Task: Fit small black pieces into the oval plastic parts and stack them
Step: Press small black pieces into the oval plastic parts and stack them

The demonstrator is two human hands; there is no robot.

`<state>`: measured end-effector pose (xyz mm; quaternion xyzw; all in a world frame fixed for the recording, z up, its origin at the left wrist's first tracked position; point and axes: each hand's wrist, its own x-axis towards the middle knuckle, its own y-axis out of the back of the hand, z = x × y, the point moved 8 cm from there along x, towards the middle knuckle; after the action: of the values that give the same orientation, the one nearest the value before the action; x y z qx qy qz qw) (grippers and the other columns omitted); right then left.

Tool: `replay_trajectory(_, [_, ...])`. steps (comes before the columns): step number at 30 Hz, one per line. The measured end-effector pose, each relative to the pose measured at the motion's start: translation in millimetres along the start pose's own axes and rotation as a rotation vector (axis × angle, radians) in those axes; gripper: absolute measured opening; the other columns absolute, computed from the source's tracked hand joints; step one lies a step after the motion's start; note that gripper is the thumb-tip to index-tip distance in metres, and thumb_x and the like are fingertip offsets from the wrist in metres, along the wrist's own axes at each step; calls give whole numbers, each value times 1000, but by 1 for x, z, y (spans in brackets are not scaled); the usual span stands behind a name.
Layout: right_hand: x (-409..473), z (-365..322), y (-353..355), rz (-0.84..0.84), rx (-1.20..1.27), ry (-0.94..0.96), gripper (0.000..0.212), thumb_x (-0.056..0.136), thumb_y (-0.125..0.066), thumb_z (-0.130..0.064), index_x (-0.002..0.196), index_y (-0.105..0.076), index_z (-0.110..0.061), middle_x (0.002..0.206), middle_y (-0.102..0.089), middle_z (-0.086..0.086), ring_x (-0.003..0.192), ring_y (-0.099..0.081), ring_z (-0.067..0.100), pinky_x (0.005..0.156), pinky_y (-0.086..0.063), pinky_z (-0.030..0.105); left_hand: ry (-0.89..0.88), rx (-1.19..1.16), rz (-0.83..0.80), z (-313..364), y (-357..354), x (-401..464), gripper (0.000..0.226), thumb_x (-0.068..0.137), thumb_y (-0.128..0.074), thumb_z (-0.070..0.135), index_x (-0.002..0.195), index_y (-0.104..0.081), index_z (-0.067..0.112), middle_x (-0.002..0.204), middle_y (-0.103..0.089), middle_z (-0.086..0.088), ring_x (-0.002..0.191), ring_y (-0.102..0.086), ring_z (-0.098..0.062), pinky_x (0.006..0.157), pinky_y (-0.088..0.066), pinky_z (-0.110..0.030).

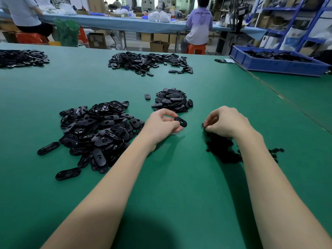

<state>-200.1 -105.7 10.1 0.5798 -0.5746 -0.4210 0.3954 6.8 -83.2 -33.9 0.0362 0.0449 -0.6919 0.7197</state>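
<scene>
The left hand (162, 123) pinches one black oval plastic part (181, 121) between thumb and fingertips, holding it just above the green table mat (179, 186). The right hand (226, 122) is curled with its fingertips closed on a small black piece (204, 125) at the top edge of a heap of small black pieces (222, 150), which lies under and beside the right wrist. Both bare forearms reach in from the bottom edge.

Left of the left hand sits a large loose heap of black oval parts (97, 133), many showing a hole in the middle. Just beyond the two hands lies a smaller, tighter pile of oval parts (172, 100), with a single oval part (147, 96) lying apart at its left.

Farther back on the mat are two more spreads of black parts, one in the middle (149, 62) and one at the left edge (21, 58). A blue plastic crate (274, 63) holding black parts stands at the far right. Beyond the table, two people sit on orange stools at a long blue bench.
</scene>
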Motion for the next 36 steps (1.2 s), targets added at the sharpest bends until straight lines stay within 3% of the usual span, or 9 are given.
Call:
replay_trajectory(4, [3,2,-2,-8,60,8,7,81,-72,-27,79,-74,-34,87,-73,-20,92,-66,12,81,-53,31,4,-7,-2,0,0,0,18,89,-60,-8,98,-62,7,105,-72,-23,86,-75,-28,90,-60,-41])
replay_trajectory(9, [3,3,-2,-42,532,28,6,80,-80,-24,85,-77,-25,77,-75,-10,63,-53,13,63,-42,26,23,-46,4,-2,2,1,19,90,-60,-10,98,-62,7,105,-72,-22,95,-74,-34,95,-58,-43])
replay_trajectory(12, [0,2,-2,-77,685,15,13,77,-86,-27,87,-79,-26,76,-72,-5,59,-47,11,57,-39,22,28,-106,-3,-1,1,0,21,89,-59,-13,99,-63,6,102,-71,-22,95,-74,-36,95,-57,-41])
replay_trajectory(18, [-2,-5,-9,-145,793,11,14,76,-85,-28,89,-82,-28,98,-79,5,55,-45,7,54,-33,22,5,-156,-41,4,-1,-4,28,88,-60,-14,105,-72,5,102,-72,-21,84,-75,-25,87,-59,-27])
replay_trajectory(21, [-2,-10,-10,-162,825,31,10,80,-82,-26,87,-82,-33,102,-79,1,52,-44,4,49,-33,17,5,-180,-56,4,-2,-5,25,88,-63,-12,103,-72,5,98,-74,-18,86,-75,-24,88,-59,-27])
replay_trajectory(24, [0,-14,-13,-195,877,50,13,83,-81,-22,91,-82,-32,95,-79,1,51,-40,5,46,-30,16,-6,-187,-64,4,-3,-6,23,88,-65,-10,105,-72,4,99,-75,-18,86,-75,-24,88,-59,-27])
replay_trajectory(27, [0,-17,-17,-205,866,50,13,81,-83,-22,91,-82,-29,80,-64,2,49,-40,6,45,-29,17,-21,-163,-65,7,-2,-6,22,88,-66,-8,107,-71,4,101,-75,-21,85,-75,-23,85,-59,-25])
replay_trajectory(33, [1,-19,-22,-230,877,19,5,81,-83,-20,83,-82,-24,89,-70,2,50,-40,5,44,-29,16,-29,-150,-69,8,-1,-6,24,88,-67,-7,109,-71,4,102,-74,-21,88,-75,-24,87,-59,-25])
replay_trajectory(36, [1,-19,-22,-229,864,36,9,83,-81,-17,83,-84,-26,76,-68,-5,51,-42,5,42,-30,15,-32,-145,-74,7,-2,-6,24,88,-67,-6,110,-71,4,101,-75,-20,90,-75,-24,87,-59,-25])
